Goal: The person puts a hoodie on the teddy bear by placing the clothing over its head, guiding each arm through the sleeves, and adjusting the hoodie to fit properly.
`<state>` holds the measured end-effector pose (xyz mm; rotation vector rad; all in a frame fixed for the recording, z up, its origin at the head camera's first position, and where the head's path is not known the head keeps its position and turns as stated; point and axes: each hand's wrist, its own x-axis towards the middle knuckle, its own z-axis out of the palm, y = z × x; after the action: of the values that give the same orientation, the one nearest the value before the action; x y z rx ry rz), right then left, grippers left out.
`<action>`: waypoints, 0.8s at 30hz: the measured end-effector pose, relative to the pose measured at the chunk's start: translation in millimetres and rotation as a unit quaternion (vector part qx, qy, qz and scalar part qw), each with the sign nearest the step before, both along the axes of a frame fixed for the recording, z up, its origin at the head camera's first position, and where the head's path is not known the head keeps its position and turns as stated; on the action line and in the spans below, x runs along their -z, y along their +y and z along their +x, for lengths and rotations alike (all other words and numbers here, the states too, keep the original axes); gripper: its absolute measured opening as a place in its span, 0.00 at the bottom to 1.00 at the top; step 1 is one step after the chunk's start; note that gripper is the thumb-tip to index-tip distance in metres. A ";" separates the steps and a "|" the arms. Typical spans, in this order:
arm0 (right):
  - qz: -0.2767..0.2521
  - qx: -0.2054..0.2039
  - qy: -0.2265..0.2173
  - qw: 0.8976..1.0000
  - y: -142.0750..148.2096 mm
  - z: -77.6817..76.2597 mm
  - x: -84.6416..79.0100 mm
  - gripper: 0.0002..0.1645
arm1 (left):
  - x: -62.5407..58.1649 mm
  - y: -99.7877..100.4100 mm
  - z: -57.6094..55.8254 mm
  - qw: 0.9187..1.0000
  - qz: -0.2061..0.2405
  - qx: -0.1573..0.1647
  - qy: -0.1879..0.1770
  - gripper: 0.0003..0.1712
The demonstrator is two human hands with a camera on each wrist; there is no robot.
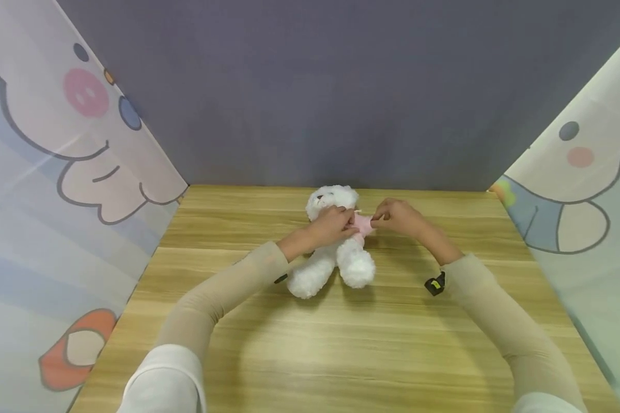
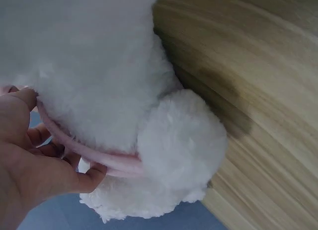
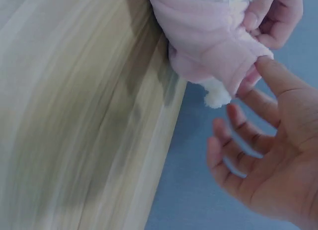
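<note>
A white plush bear (image 1: 312, 272) in a pink garment (image 1: 362, 223) lies on the table, head toward the back wall. My left hand (image 1: 333, 225) is over its chest; in the left wrist view that hand pinches the pink edge of the garment (image 2: 89, 153) beside the white fur. From the other side, my right hand (image 1: 400, 218) grips the end of a pink sleeve (image 3: 243, 66) between thumb and index finger. Its other fingers are spread apart in the right wrist view. Part of the bear's body is hidden behind my left hand.
The wood-grain table (image 1: 310, 350) reaches back to a dark grey wall (image 1: 310, 92). Side panels with cartoon prints, left (image 1: 26, 229) and right (image 1: 589, 275), flank the table. A small black device (image 1: 435, 284) sits at my right wrist.
</note>
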<state>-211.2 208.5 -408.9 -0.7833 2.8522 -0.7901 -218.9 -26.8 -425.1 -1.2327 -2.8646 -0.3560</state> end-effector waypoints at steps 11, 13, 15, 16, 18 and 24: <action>0.020 0.026 0.031 0.999 -7.9 -0.7 12.2 0.05 | 0.9 -1.4 -3.5 0.999 -0.028 0.036 -0.019 0.20; 0.031 0.044 0.056 0.997 -6.5 -2.4 13.5 0.06 | -1.1 -3.3 -5.6 0.998 -0.024 0.058 -0.010 0.18; 0.050 0.056 0.079 0.994 -4.4 -5.1 14.6 0.06 | -3.1 -5.8 -6.5 0.997 -0.017 0.079 -0.003 0.14; 0.060 0.060 0.092 0.992 -3.5 -6.8 15.0 0.07 | -4.0 -6.9 -6.6 0.996 -0.015 0.088 -0.002 0.13; 0.074 0.057 0.114 0.989 -2.2 -10.6 15.8 0.07 | -4.6 -8.9 -6.7 0.995 -0.019 0.098 0.006 0.11; 0.060 0.035 0.134 0.989 -3.3 -12.7 18.2 0.09 | -5.6 -7.2 -5.1 0.998 -0.018 0.055 -0.031 0.11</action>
<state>-223.9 205.2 -427.1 -0.8347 3.1438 -0.5491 -224.0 -34.0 -419.5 -1.4132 -2.8754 -0.3509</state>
